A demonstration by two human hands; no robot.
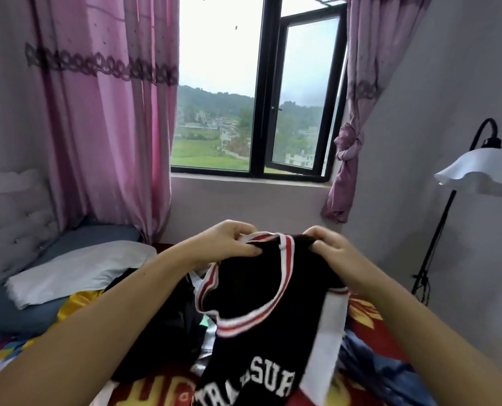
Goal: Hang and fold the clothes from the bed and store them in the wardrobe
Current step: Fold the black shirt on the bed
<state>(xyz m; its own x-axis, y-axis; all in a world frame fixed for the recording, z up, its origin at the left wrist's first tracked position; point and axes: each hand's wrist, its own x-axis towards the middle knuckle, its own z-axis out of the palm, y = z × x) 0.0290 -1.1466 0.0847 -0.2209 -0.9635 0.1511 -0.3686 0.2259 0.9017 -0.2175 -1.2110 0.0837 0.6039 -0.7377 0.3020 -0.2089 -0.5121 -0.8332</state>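
Black sleeveless jersey (252, 291) with red-and-white striped trim and white lettering, held up over the bed (364, 312).
Left hand (229, 244) pinches the striped shoulder strap with curled fingers; right hand (328, 247) grips the other shoulder. Beneath the jersey a dark garment (161, 323) lies on the patterned red bedspread, near a white pillow (79, 271).

we note the bed (366, 315) with a red and yellow patterned cover. at its head end lies a grey-blue pillow (18, 312), with a white cloth (77, 271) on top of it. a heap of dark clothes (161, 326) sits mid-bed, and a blue garment (372, 364) lies crumpled toward the right edge.
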